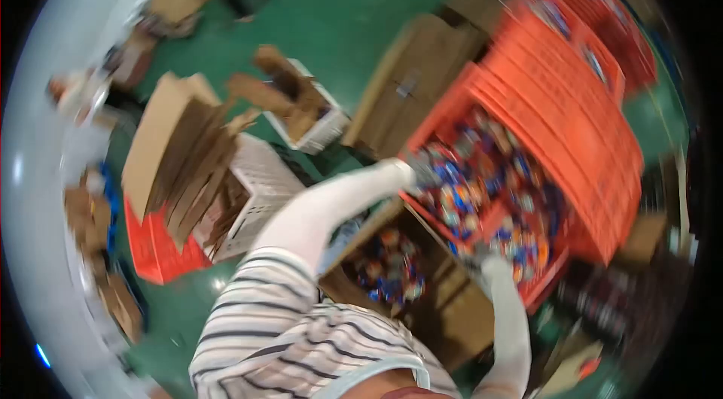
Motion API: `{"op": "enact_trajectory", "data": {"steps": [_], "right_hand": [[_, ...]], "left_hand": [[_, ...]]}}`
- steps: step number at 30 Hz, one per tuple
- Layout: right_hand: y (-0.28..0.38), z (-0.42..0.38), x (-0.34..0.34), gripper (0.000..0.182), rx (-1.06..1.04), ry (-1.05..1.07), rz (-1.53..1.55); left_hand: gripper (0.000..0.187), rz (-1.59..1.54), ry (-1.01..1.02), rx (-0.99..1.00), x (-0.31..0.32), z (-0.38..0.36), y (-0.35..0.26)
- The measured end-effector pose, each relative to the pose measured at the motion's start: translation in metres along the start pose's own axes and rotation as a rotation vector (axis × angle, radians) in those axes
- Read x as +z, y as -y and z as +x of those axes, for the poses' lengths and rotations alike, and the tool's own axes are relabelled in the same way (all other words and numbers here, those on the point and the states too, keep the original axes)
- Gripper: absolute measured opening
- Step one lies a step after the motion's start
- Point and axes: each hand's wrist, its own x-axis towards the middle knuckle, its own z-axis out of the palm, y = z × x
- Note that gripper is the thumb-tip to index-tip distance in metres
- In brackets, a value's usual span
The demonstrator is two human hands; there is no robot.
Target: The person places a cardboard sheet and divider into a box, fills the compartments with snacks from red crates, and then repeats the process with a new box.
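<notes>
From the head view, our left hand [413,171] and right hand [482,254] seem, through the blur, to grip the rim of the tilted orange crate [557,120] of colourful packets [482,188]. Below stands an open cardboard box [444,309]; white baskets [263,181] and flattened cartons [188,158] crowd the green floor [331,7].

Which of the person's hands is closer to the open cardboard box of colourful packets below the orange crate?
Right. The right hand grips the orange crate's lower edge beside the cardboard box; the left hand holds the crate's edge farther away.
</notes>
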Motion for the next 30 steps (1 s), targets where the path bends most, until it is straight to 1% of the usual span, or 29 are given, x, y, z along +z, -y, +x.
{"op": "enact_trajectory", "data": {"steps": [1, 2, 3, 4, 5, 6, 7, 8, 9, 10, 11, 12, 13, 15, 16, 18, 19, 20, 21, 22, 23, 25, 26, 27, 28, 29, 30], "right_hand": [[-0.002, 0.006, 0.000, 0.052, 0.040, 0.032, 0.064], [0.048, -0.023, 0.010, 0.056, 0.149, -0.036, 0.091], [0.048, -0.008, 0.002, 0.058, 0.033, -0.010, -0.244], [0.027, 0.010, -0.001, 0.057, 0.005, -0.083, -0.199], [0.029, 0.010, 0.001, 0.050, 0.044, -0.063, 0.026], [-0.004, 0.035, -0.001, 0.049, -0.116, -0.185, 0.071], [-0.040, 0.075, -0.005, 0.047, -0.281, -0.304, 0.122], [-0.044, 0.088, -0.007, 0.044, -0.230, -0.307, 0.057], [-0.049, 0.102, -0.006, 0.044, -0.230, -0.305, 0.055], [-0.051, 0.114, -0.004, 0.042, -0.277, -0.309, 0.241], [-0.048, 0.119, -0.002, 0.040, -0.322, -0.314, 0.427], [0.017, 0.068, 0.023, 0.033, -0.217, -0.320, 0.472], [0.018, 0.080, 0.025, 0.033, -0.218, -0.325, 0.471], [0.013, 0.118, 0.032, 0.027, -0.261, -0.225, 0.378], [0.012, 0.134, 0.034, 0.027, -0.257, -0.230, 0.379], [0.016, 0.160, 0.037, 0.027, 0.130, -0.398, 0.427], [0.041, 0.136, 0.041, 0.027, 0.137, -0.408, 0.433], [0.065, 0.104, 0.042, 0.038, 0.163, -0.365, 0.671], [0.079, 0.080, 0.043, 0.049, 0.187, -0.319, 0.909], [0.068, 0.082, 0.042, 0.052, -0.017, -0.103, 0.913], [0.064, 0.090, 0.042, 0.052, -0.016, -0.115, 0.918], [0.062, 0.104, 0.046, 0.056, 0.057, -0.301, 0.799], [0.082, 0.079, 0.044, 0.062, -0.090, -0.086, 0.782], [0.078, 0.090, 0.038, 0.069, 0.015, -0.128, 0.703], [0.066, 0.110, 0.042, 0.071, -0.195, -0.125, 0.737], [0.055, 0.129, 0.047, 0.069, -0.302, -0.197, 0.722], [0.028, 0.167, 0.039, 0.062, -0.377, -0.048, 0.713]], "left_hand": [[0.051, 0.486, 0.240, 0.336, 0.005, -0.004, -0.001], [0.076, 0.128, -0.179, -0.228, 0.054, 0.020, -0.006], [0.086, 0.076, -0.088, -0.195, 0.053, 0.029, -0.006], [0.083, -0.185, -0.158, -0.388, 0.029, 0.006, -0.024], [0.082, -0.270, -0.023, -0.428, 0.035, 0.018, -0.018], [0.076, -0.219, 0.060, -0.329, 0.007, 0.000, -0.023], [0.075, -0.096, 0.098, -0.370, 0.047, 0.035, -0.009], [0.076, -0.127, 0.155, -0.338, 0.033, 0.024, -0.009], [0.078, -0.156, 0.217, -0.301, 0.021, 0.013, -0.012], [0.078, -0.155, 0.218, -0.301, 0.021, 0.016, -0.008], [0.084, -0.248, 0.207, -0.290, 0.027, 0.025, -0.003], [0.091, -0.340, 0.195, -0.277, 0.030, 0.033, -0.002], [0.091, -0.341, 0.193, -0.272, 0.031, 0.039, -0.008], [0.095, -0.313, 0.257, -0.288, 0.037, 0.046, -0.023], [0.095, -0.314, 0.260, -0.282, 0.037, 0.045, -0.023], [0.098, -0.780, 0.285, -0.267, 0.038, 0.039, -0.015], [0.100, -1.013, 0.299, -0.256, 0.038, 0.037, -0.013], [0.100, -1.009, 0.311, -0.245, 0.038, 0.037, -0.015], [0.100, -1.067, 0.260, -0.261, 0.037, 0.033, -0.020], [0.101, -1.126, 0.209, -0.279, 0.034, 0.028, -0.026], [0.102, -1.186, 0.152, -0.298, 0.030, 0.025, -0.032], [0.103, -1.308, 0.046, -0.344, 0.027, 0.018, -0.043], [0.103, -1.264, 0.107, -0.327, 0.025, 0.022, -0.044], [0.096, -1.179, 0.076, -0.277, 0.038, 0.030, -0.042], [0.096, -1.177, 0.096, -0.269, 0.037, 0.025, -0.043], [0.081, -1.279, 0.040, -0.091, 0.035, 0.014, -0.041], [0.067, -1.376, 0.013, 0.095, 0.032, 0.001, -0.038]]}}
